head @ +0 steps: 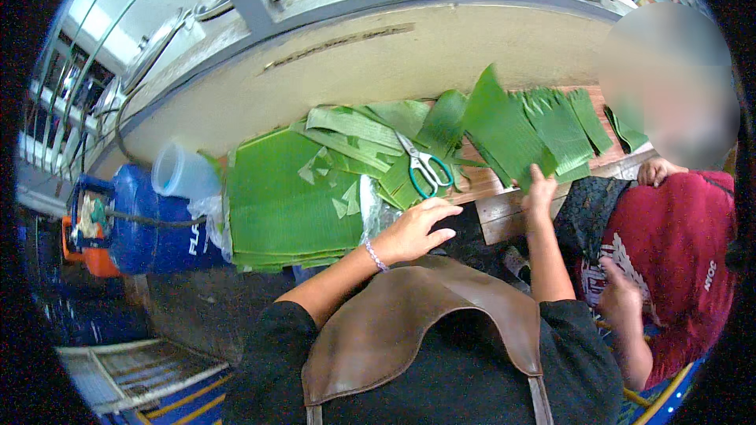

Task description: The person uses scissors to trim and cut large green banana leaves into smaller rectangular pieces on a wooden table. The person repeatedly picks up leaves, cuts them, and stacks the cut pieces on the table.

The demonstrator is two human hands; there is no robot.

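Between thumb and fingers, my right hand [538,190] grips the lower edge of a banana leaf piece [502,124], which stands raised with a pointed top. My left hand [426,229] hovers over the front edge of the work surface, fingers apart and holding nothing. Just beyond it, scissors [426,168] with white and teal handles lie on leaf scraps. A stack of large banana leaf sheets [283,206] spreads out on the left. Cut strips [354,139] and small offcuts [348,200] rest on top of it. Beside the raised piece are more cut leaf pieces [555,124].
A blue water jug [153,218] stands at the left, with a translucent plastic tub [183,171] by it. Clear plastic [372,206] lies near the stack. A person in a red shirt [679,248] sits close on the right. A wall [449,41] bounds the far side.
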